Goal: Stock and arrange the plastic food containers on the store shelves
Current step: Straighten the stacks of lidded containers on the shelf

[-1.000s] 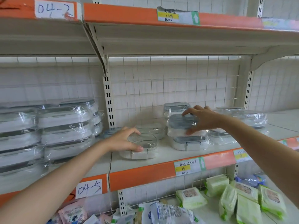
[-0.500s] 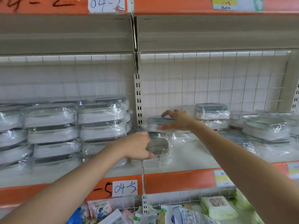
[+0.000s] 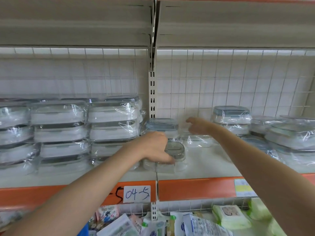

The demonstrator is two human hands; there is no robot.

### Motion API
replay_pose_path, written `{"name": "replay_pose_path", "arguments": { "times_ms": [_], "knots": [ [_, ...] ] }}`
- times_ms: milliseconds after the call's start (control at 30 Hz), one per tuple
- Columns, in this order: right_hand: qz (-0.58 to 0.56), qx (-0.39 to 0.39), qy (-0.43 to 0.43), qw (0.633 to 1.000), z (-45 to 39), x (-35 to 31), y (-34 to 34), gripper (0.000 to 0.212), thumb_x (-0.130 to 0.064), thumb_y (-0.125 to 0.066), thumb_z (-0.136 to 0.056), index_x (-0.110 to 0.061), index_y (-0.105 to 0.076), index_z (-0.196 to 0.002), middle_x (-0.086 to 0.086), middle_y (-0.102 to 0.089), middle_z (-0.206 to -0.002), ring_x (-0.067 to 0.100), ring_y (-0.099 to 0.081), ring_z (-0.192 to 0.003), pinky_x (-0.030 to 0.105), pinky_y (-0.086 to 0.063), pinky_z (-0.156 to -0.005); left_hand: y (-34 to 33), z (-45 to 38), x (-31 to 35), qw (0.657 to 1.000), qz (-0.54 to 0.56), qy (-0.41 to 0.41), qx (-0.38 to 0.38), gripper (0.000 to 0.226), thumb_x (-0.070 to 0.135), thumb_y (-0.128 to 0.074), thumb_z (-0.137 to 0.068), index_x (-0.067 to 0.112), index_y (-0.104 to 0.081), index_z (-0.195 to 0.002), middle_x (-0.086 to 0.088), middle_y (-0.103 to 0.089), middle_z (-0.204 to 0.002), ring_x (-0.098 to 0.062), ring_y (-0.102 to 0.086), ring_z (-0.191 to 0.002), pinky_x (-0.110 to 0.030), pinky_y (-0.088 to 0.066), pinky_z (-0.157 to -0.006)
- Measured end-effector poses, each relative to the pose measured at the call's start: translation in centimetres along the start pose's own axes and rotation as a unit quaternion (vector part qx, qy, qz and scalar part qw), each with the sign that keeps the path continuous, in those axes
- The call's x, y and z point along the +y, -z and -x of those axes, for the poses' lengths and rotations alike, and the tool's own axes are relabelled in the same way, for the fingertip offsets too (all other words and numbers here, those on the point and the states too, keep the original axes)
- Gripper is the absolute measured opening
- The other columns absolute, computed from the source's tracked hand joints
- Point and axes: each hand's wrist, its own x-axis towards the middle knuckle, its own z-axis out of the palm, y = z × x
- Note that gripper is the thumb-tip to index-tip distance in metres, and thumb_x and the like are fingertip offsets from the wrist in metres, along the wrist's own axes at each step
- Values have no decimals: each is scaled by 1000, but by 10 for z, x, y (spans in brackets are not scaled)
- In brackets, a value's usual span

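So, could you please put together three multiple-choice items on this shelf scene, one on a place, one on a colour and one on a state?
1. Where does the small container under the left hand stand?
A. on the shelf near its front edge, by the joint between the two shelf sections
B. in the wire basket below
C. on top of the tall stacks at left

2. What colour is the shelf's front strip?
A. blue
B. orange
C. green

3. What is the right hand doing?
A. gripping a wipes pack
B. lifting the blue-lidded container
C. holding nothing, fingers loose

Answers: 1 A, it sits on the white shelf board above the 04-5 label. 2 B, the strip is plainly orange. 3 C, the hand hangs free beside the blue-lidded container.
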Motion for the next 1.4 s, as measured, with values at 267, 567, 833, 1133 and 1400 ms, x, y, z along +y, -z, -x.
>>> {"name": "replay_pose_path", "arguments": {
  "times_ms": [267,567,833,1133,1400],
  "knots": [
    [199,-58,-3,978,17,26,-5,67,-39,-68,-77,-25,-37,-134,7,-48,-119,29,-26,-128,40,-32,-99,-3,-7,-3,1000,-30,1,1,70,70,-58,-75,6,-63,-103,-3,-57,-103,-20,-54,-94,-32,-46,-78],
    [209,-34,-19,977,48,13,6,82,-63,-70,-64,-30,-37,-130,14,-36,-133,37,-25,-129,51,-35,-101,-3,2,4,1000,-13,14,-25,70,64,-54,-83,8,-47,-125,-5,-45,-126,-22,-47,-112,-29,-36,-83],
    [179,22,6,984,98,-25,89,66,-66,-63,-71,-16,-55,-114,-2,-58,-104,16,-51,-89,28,-37,-69,-6,16,12,998,52,42,-11,80,57,-50,-89,5,-23,-144,-10,-32,-145,-23,-39,-127,-30,-36,-93],
    [-7,-76,153,985,95,-58,42,68,-43,-76,-73,-28,-44,-131,-3,-48,-122,16,-47,-115,28,-38,-97,23,33,9,965,131,63,219,109,67,-68,-66,17,-14,-146,-2,-19,-151,-19,-26,-136,-35,-30,-106],
    [-81,-55,133,986,88,-41,36,59,-28,-72,-80,-19,-48,-133,-4,-48,-136,11,-42,-127,19,-29,-97,8,31,6,993,57,45,95,70,41,-59,-89,27,-23,-147,0,-34,-147,-19,-40,-130,-38,-40,-104]
  ]
}}
